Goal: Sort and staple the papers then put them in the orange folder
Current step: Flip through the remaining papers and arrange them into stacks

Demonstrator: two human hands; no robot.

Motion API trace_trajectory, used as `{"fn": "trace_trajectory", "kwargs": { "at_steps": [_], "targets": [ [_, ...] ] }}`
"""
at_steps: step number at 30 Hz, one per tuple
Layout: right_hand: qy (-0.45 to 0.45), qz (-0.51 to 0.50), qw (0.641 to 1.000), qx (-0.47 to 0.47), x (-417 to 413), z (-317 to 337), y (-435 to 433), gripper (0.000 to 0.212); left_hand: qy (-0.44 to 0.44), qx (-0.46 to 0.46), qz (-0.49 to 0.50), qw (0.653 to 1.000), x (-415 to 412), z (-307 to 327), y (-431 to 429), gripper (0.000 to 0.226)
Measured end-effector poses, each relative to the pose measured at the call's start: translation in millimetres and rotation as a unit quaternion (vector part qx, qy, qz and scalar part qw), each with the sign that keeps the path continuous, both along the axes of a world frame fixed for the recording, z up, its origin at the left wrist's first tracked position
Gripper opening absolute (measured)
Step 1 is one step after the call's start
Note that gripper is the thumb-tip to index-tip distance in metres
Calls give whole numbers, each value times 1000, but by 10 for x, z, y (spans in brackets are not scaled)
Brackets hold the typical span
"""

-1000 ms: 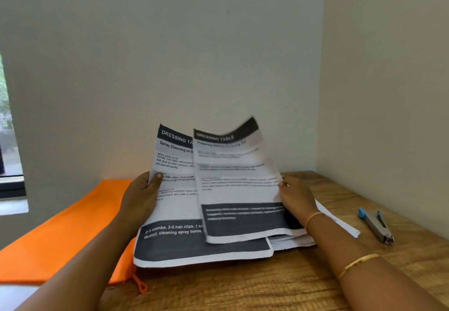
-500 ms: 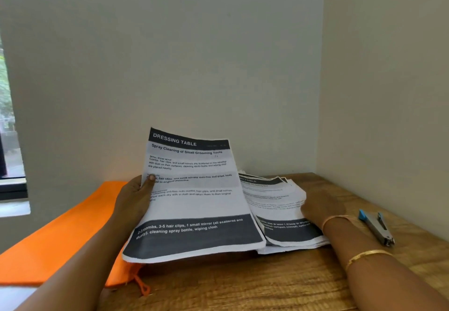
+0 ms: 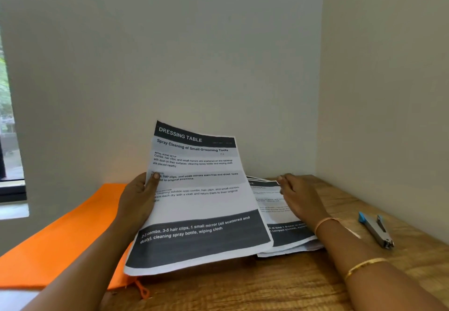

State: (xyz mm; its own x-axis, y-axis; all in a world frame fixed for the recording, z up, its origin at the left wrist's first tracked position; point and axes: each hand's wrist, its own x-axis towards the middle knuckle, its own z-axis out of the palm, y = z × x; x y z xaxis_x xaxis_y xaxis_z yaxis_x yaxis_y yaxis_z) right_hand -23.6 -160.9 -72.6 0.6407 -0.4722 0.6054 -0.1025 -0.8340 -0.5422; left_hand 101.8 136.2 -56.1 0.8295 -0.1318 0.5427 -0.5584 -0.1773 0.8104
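Note:
My left hand holds a printed sheet headed "DRESSING TABLE" by its left edge, thumb on the front, tilted up off the table. To its right a pile of printed papers lies flat on the wooden table. My right hand hovers or rests over that pile with fingers straight, holding nothing. The orange folder lies at the left, partly under the held sheet. A grey stapler with a blue end lies at the right.
Walls meet in a corner close behind the table and on its right side. A window is at the far left. An orange zip pull hangs from the folder's near corner.
My right hand laid its sheet down on the pile at the right and now has straight fingers over it. The left hand's sheet stayed raised.

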Motion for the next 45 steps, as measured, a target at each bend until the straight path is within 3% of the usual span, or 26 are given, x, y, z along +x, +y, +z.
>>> {"fn": "trace_trajectory", "kwargs": {
  "at_steps": [2,6,10,14,17,23,27,33,35,39,43,45],
  "targets": [
    [-24,104,985,134,-8,71,193,35,-23,9,5,1000,-45,10,-24,24],
    [22,198,961,193,20,103,436,30,-55,9,4,998,-135,41,-79,21],
    [40,268,910,314,61,82,593,11,-48,-9,3,999,-128,33,-88,23],
    [27,261,878,401,67,145,573,14,8,-25,-19,999,-109,-7,-122,20],
    [39,189,913,360,7,258,362,12,100,-61,-84,990,-148,-12,-167,21],
    [146,58,954,254,-191,210,-226,26,167,-2,-139,976,-313,-18,-385,39],
    [223,-13,961,163,-152,115,-420,30,184,92,-107,973,-375,-69,-544,45],
    [247,-89,963,61,-115,-44,-494,43,162,273,-63,946,-439,-82,-815,57],
    [258,-116,958,41,-116,-63,-487,52,206,247,-78,943,-446,-54,-925,52],
    [295,-119,947,49,-89,-75,-448,57,353,73,-141,922,-483,23,-1102,29],
    [287,-94,952,52,-34,-86,-397,56,363,60,-155,917,-434,23,-1227,14],
    [284,-79,954,58,-6,-101,-387,56,357,95,-153,916,-446,18,-1277,18]
  ]
}}
